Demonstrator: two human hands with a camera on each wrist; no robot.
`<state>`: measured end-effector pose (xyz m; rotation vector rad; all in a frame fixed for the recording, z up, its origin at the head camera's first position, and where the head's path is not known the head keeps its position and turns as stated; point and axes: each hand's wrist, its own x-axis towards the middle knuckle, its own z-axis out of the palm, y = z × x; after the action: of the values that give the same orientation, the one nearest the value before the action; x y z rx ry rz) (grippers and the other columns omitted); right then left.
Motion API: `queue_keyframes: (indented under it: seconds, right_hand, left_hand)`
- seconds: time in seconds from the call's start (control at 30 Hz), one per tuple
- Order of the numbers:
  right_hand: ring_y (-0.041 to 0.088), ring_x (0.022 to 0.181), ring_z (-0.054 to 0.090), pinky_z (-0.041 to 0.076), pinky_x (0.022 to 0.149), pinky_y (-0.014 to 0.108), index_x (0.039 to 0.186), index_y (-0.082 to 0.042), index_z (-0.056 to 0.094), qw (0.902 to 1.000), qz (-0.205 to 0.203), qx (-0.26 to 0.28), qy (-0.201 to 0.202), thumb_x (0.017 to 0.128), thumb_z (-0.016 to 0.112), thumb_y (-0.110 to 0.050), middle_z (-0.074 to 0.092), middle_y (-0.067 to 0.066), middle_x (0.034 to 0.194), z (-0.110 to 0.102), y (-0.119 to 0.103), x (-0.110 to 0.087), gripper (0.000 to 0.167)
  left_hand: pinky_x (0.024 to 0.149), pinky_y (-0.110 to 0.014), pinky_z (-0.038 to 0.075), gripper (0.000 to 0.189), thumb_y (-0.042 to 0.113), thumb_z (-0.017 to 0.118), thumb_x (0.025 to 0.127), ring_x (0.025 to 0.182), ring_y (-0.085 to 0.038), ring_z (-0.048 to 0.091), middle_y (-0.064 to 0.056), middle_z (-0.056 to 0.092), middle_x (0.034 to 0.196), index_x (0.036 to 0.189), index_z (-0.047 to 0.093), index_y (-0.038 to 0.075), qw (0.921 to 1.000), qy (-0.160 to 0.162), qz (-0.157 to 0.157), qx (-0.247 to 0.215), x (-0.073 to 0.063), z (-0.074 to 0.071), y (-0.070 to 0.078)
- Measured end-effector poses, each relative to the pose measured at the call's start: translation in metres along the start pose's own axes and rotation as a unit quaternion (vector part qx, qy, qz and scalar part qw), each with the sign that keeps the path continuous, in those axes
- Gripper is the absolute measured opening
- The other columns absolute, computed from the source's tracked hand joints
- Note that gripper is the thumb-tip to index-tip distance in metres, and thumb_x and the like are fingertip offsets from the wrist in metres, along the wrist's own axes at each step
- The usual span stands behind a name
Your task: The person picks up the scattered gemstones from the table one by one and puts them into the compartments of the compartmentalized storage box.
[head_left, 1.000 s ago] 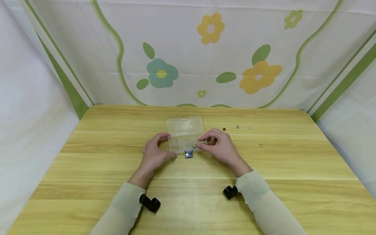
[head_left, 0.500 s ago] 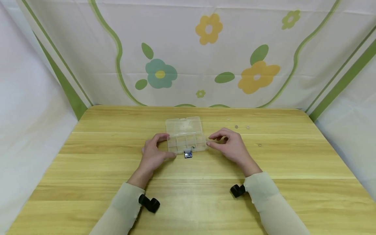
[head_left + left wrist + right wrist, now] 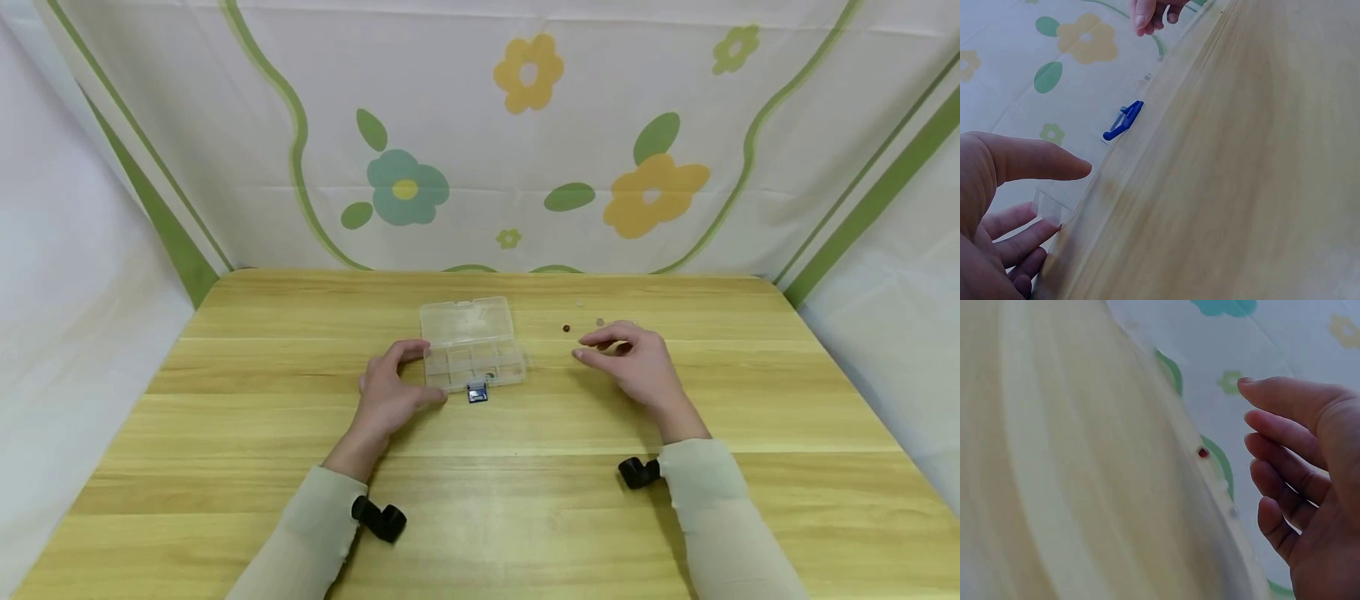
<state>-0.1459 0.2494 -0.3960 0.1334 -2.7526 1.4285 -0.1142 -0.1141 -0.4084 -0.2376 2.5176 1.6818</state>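
A clear plastic compartment box (image 3: pixel 459 368) lies on the table with its lid (image 3: pixel 467 322) raised back. My left hand (image 3: pixel 392 387) holds its left end, thumb at the front edge and fingers at the back. In the left wrist view, the thumb and fingertips span the corner of the box. A blue clasp (image 3: pixel 477 392) projects from the front of the box, and a small dark piece (image 3: pixel 490 376) sits in a front compartment. To the right, my right hand (image 3: pixel 637 362) hovers over the table, thumb and fingers apart with nothing visible between them. Just beyond its fingertips lies a dark red bead (image 3: pixel 566 328).
Behind the red bead are a small greyish bead (image 3: pixel 600 322) and a tiny pale one (image 3: pixel 579 304) on the wooden table (image 3: pixel 480 500). A flower-patterned white cloth (image 3: pixel 480 142) hangs along the table's back edge.
My right hand has withdrawn from the right part of the box and moved rightward, its fingers now parted. The red bead shows again from behind it. My left hand stays at the box.
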Motion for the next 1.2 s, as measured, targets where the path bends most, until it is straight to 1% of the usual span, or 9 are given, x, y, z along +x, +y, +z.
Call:
queue_keyframes:
  seconds: [0.03, 0.13, 0.27, 0.37, 0.5, 0.67, 0.9, 1.07, 1.2]
  right_hand:
    - [0.019, 0.103, 0.064, 0.051, 0.082, 0.020, 0.111, -0.015, 0.084, 1.0000, 0.003, -0.002, 0.006, 0.091, 0.087, -0.040, 0.076, 0.005, 0.116, -0.005, 0.002, -0.001, 0.032]
    - [0.011, 0.096, 0.064, 0.052, 0.077, 0.020, 0.114, -0.016, 0.083, 0.9994, 0.019, -0.011, 0.029, 0.092, 0.085, -0.043, 0.075, -0.005, 0.115, -0.020, 0.009, -0.004, 0.035]
    - [0.009, 0.091, 0.063, 0.053, 0.071, 0.023, 0.117, -0.015, 0.082, 0.9969, 0.051, -0.011, 0.059, 0.091, 0.085, -0.047, 0.072, -0.021, 0.108, -0.041, 0.019, -0.009, 0.042]
    - [0.011, 0.086, 0.063, 0.052, 0.068, 0.024, 0.117, -0.015, 0.082, 0.9943, 0.071, -0.015, 0.078, 0.090, 0.085, -0.051, 0.071, -0.024, 0.101, -0.052, 0.026, -0.012, 0.045]
    - [0.010, 0.083, 0.063, 0.050, 0.068, 0.024, 0.117, -0.016, 0.081, 0.9919, 0.084, -0.023, 0.093, 0.090, 0.084, -0.053, 0.071, -0.023, 0.097, -0.061, 0.035, -0.014, 0.046]
    - [0.007, 0.086, 0.063, 0.049, 0.072, 0.023, 0.120, -0.015, 0.081, 0.9900, 0.095, -0.029, 0.100, 0.090, 0.084, -0.054, 0.071, -0.026, 0.097, -0.070, 0.045, -0.016, 0.049]
    - [0.000, 0.097, 0.062, 0.048, 0.079, 0.016, 0.123, -0.015, 0.081, 0.9875, 0.122, -0.021, 0.098, 0.088, 0.085, -0.056, 0.072, -0.032, 0.097, -0.081, 0.056, -0.020, 0.054]
    - [-0.005, 0.105, 0.057, 0.045, 0.084, 0.014, 0.126, -0.018, 0.080, 0.9851, 0.147, -0.040, 0.081, 0.087, 0.082, -0.063, 0.069, -0.036, 0.101, -0.090, 0.065, -0.027, 0.059]
    - [-0.008, 0.106, 0.056, 0.045, 0.084, 0.012, 0.128, -0.018, 0.079, 0.9846, 0.155, -0.048, 0.065, 0.086, 0.083, -0.064, 0.069, -0.038, 0.102, -0.094, 0.071, -0.030, 0.062]
  left_hand:
    - [0.115, -0.054, 0.021, 0.078, 0.009, 0.091, 0.073, 0.142, -0.033, 0.032, -0.005, 0.062, 0.152, 0.145, 0.062, 0.020, 1.0000, 0.000, -0.001, 0.000, 0.000, 0.000, 0.000]
    - [0.115, -0.054, 0.021, 0.078, 0.009, 0.091, 0.073, 0.142, -0.034, 0.032, -0.006, 0.063, 0.151, 0.145, 0.062, 0.020, 1.0000, -0.001, 0.001, 0.003, -0.001, 0.000, 0.000]
    - [0.113, -0.053, 0.021, 0.078, 0.009, 0.091, 0.073, 0.141, -0.034, 0.032, -0.006, 0.063, 0.150, 0.145, 0.061, 0.019, 1.0000, -0.001, 0.001, 0.005, 0.000, 0.000, -0.001]
    - [0.113, -0.052, 0.021, 0.078, 0.009, 0.091, 0.073, 0.141, -0.033, 0.031, -0.004, 0.062, 0.150, 0.145, 0.061, 0.020, 1.0000, 0.001, -0.002, 0.003, 0.000, 0.001, -0.001]
    - [0.114, -0.052, 0.021, 0.079, 0.008, 0.091, 0.073, 0.141, -0.033, 0.031, -0.004, 0.062, 0.151, 0.145, 0.061, 0.020, 1.0000, 0.000, -0.002, 0.000, 0.001, 0.001, -0.002]
    - [0.116, -0.053, 0.021, 0.078, 0.008, 0.090, 0.074, 0.142, -0.032, 0.031, -0.004, 0.062, 0.151, 0.145, 0.061, 0.020, 1.0000, 0.000, -0.002, -0.002, 0.000, 0.002, -0.002]
    - [0.114, -0.053, 0.022, 0.077, 0.008, 0.091, 0.075, 0.142, -0.033, 0.031, -0.005, 0.063, 0.151, 0.145, 0.061, 0.019, 1.0000, -0.002, 0.001, -0.003, -0.001, 0.002, -0.002]
    - [0.115, -0.054, 0.021, 0.077, 0.009, 0.091, 0.075, 0.143, -0.034, 0.031, -0.005, 0.063, 0.151, 0.145, 0.061, 0.019, 1.0000, -0.001, 0.003, 0.000, -0.001, 0.000, -0.001]
    - [0.115, -0.054, 0.021, 0.077, 0.008, 0.091, 0.075, 0.144, -0.034, 0.030, -0.006, 0.063, 0.151, 0.145, 0.061, 0.019, 1.0000, -0.001, 0.004, 0.000, -0.001, -0.001, 0.000]
